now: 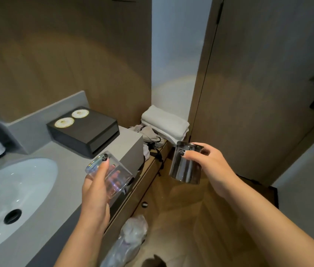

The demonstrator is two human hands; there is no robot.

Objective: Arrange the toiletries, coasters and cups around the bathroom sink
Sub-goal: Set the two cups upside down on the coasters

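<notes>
Left hand (96, 186): I've got fingers wrapped round the clear glass (109, 175), tipped on its side over the counter's near right edge, nothing inside.
Right hand (209, 162): I'm gripping the smoky glass (185, 163) upright, off the counter, contents unclear.
Black box (83, 130): far, two coasters (72, 118) on top.
Sink (7, 191): left.

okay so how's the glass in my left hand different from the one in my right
The clear glass in the left hand has an iridescent sheen; the dark glass in the right hand is smoky grey. The clear glass is tipped on its side over the counter; the dark glass hangs nearly upright beyond its edge. Both look empty.
</notes>
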